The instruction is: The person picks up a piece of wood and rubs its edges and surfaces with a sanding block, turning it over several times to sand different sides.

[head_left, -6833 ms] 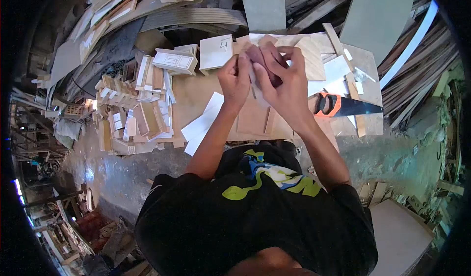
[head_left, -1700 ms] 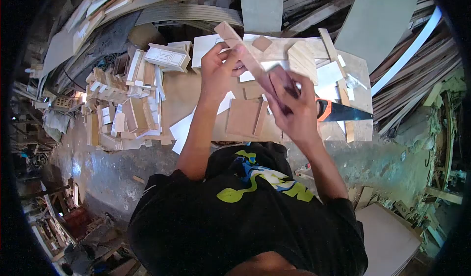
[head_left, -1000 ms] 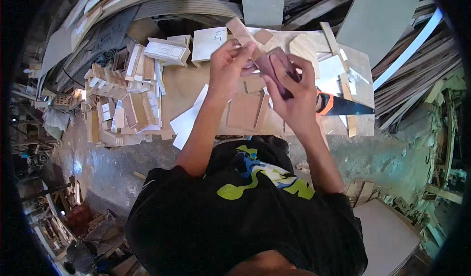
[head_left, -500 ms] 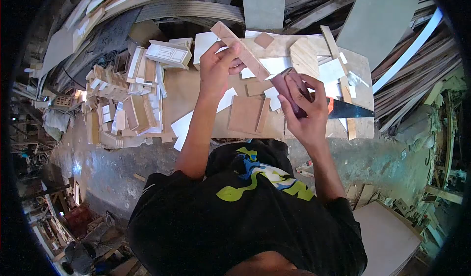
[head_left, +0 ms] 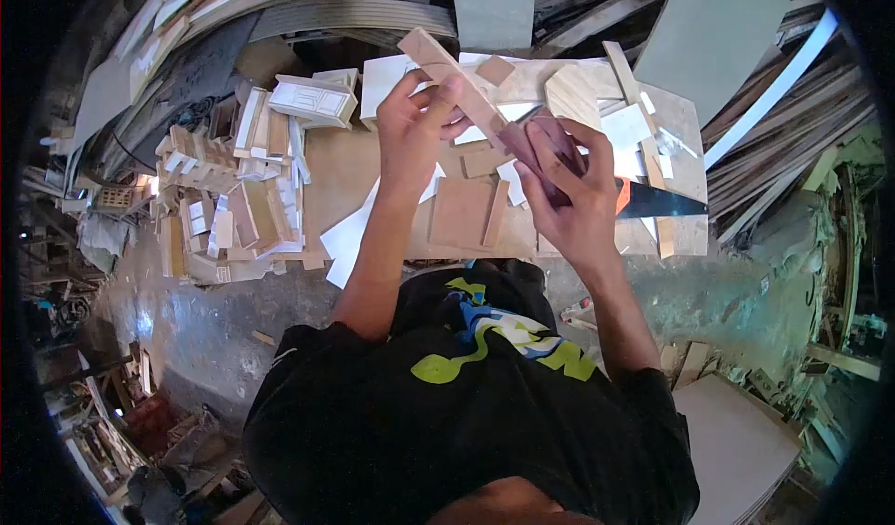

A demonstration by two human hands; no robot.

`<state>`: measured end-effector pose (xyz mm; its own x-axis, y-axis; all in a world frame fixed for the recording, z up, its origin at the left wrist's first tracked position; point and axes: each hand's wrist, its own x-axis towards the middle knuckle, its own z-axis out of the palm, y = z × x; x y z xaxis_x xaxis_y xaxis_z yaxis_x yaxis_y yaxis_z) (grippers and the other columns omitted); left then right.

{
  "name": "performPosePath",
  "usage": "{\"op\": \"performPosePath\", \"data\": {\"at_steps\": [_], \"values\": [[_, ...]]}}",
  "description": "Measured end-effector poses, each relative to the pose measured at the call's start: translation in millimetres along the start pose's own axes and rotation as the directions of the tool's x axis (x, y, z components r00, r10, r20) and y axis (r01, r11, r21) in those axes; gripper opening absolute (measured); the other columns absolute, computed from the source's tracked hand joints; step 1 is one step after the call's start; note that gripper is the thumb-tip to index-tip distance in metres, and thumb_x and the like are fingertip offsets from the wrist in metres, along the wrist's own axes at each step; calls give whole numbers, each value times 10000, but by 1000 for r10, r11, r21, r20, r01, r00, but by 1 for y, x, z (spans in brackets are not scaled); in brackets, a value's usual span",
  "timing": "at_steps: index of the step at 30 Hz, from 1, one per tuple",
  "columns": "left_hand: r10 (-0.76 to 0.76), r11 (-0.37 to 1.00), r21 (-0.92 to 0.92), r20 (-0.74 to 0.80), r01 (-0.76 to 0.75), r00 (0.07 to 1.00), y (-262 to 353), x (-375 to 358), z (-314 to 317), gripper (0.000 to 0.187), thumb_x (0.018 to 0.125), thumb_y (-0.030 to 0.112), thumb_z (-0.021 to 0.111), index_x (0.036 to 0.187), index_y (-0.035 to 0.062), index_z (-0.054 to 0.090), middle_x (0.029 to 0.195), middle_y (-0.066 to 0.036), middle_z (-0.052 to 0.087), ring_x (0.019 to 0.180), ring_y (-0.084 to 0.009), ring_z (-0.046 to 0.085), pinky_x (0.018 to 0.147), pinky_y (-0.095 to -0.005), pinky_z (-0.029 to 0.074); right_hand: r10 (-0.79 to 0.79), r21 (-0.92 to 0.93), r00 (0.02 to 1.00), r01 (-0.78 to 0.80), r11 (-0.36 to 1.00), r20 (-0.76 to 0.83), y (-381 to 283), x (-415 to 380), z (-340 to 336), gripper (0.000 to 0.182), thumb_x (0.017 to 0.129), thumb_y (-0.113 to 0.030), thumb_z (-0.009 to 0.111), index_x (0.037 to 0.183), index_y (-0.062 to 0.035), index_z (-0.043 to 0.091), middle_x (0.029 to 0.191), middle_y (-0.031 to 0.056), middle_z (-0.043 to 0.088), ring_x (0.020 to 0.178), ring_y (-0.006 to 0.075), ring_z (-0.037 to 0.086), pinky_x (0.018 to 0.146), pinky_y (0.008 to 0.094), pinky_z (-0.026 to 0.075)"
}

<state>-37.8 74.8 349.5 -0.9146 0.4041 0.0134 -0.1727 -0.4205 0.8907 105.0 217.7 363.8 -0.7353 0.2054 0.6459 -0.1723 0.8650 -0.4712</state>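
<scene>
My left hand (head_left: 410, 129) is closed around a narrow wooden strip (head_left: 466, 87), gripping it between thumb and fingers. The strip slants from upper left down to the right, above the table. In my right hand (head_left: 578, 189) is a reddish-brown piece of sandpaper (head_left: 518, 145), folded or wrapped into a block; what lies inside it is hidden. Its left edge meets the strip's lower end. Below the hands lie a square brown board (head_left: 459, 213) and a thin wooden piece (head_left: 496, 214). Just right of my right hand rests a handsaw (head_left: 664, 202) with an orange handle part.
The worktable (head_left: 340, 166) carries white offcuts (head_left: 350, 236) and a pale wooden board (head_left: 571, 98). Small wooden assemblies (head_left: 198, 157) crowd its left side, near a white panelled piece (head_left: 312, 101). Stacked long strips (head_left: 783, 143) stand at the right. Sheets (head_left: 736, 441) lean low at right.
My right hand has brought the sandpaper left and slightly up, onto the strip's lower end. The strip sits a little higher in view, still held by my left hand.
</scene>
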Motion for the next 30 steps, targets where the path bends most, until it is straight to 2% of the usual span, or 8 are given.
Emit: {"op": "performPosePath", "data": {"at_steps": [3, 7, 11, 14, 19, 22, 28, 30], "values": [[-70, 997, 24, 25, 69, 997, -3, -4, 11, 308, 917, 192, 685, 1120, -17, 586, 999, -125, 673, 901, -235, 690, 796, -364, 591, -6, -14, 1000, 6, 1000, 8, -4, 14, 2, 400, 753, -126, 777, 1146, -106, 709, 1146, 179, 569, 992, 323, 580, 777, 380, 534], [-18, 999, -36, 73, 21, 997, -4, 7, 10, 271, 929, 165, 664, 1135, 3, 596, 1000, -110, 679, 879, -212, 691, 778, -337, 589, 8, 8, 1000, -8, 1000, 16, -7, 18, -1, 382, 761, -135, 769, 1136, -97, 707, 1117, 175, 574, 973, 330, 576, 772, 384, 524], [-91, 991, 101, 80, 82, 993, -5, 6, 14, 264, 932, 146, 648, 1147, 4, 595, 1007, -107, 682, 849, -203, 690, 750, -321, 590, 10, -7, 1000, -10, 1000, -5, -4, 15, -5, 365, 769, -141, 762, 1126, -89, 706, 1096, 172, 579, 960, 336, 575, 774, 390, 516], [-138, 986, -62, 196, 153, 971, -18, -1, 18, 282, 928, 156, 653, 1158, 4, 593, 1006, -114, 684, 849, -211, 695, 745, -320, 591, 11, 8, 999, -11, 1000, -40, -1, 30, -1, 360, 775, -134, 756, 1128, -85, 705, 1090, 180, 580, 951, 341, 586, 780, 398, 515], [-156, 986, 69, 129, 149, 979, 4, 9, 4, 342, 948, 213, 635, 1223, 27, 551, 998, -98, 685, 861, -223, 704, 766, -368, 583, 52, 77, 998, -54, 996, 27, -4, 10, -6, 344, 784, -120, 743, 1121, -57, 706, 1095, 181, 578, 986, 336, 596, 814, 383, 521], [-178, 984, 16, 216, 179, 960, -13, 10, -3, 354, 955, 236, 631, 1238, 41, 547, 1022, -87, 683, 883, -216, 702, 770, -366, 581, 140, 92, 990, -142, 986, 31, -11, 18, -6, 360, 787, -115, 740, 1139, -52, 703, 1116, 188, 579, 1004, 332, 596, 818, 383, 524], [-93, 996, 23, 147, 91, 985, -5, 6, -2, 343, 953, 243, 641, 1215, 33, 571, 985, -63, 673, 904, -176, 680, 775, -350, 592, 84, 87, 996, -84, 993, 6, -13, 12, -1, 358, 788, -139, 751, 1133, -55, 705, 1103, 202, 576, 990, 332, 594, 804, 389, 523], [-182, 983, 69, 201, 171, 963, -12, 2, 2, 351, 954, 223, 638, 1228, 18, 561, 996, -77, 674, 894, -172, 679, 771, -342, 599, 69, 31, 998, -69, 997, -9, -9, 16, 1, 357, 790, -149, 753, 1132, -59, 706, 1097, 203, 577, 989, 333, 592, 800, 394, 522]]}}
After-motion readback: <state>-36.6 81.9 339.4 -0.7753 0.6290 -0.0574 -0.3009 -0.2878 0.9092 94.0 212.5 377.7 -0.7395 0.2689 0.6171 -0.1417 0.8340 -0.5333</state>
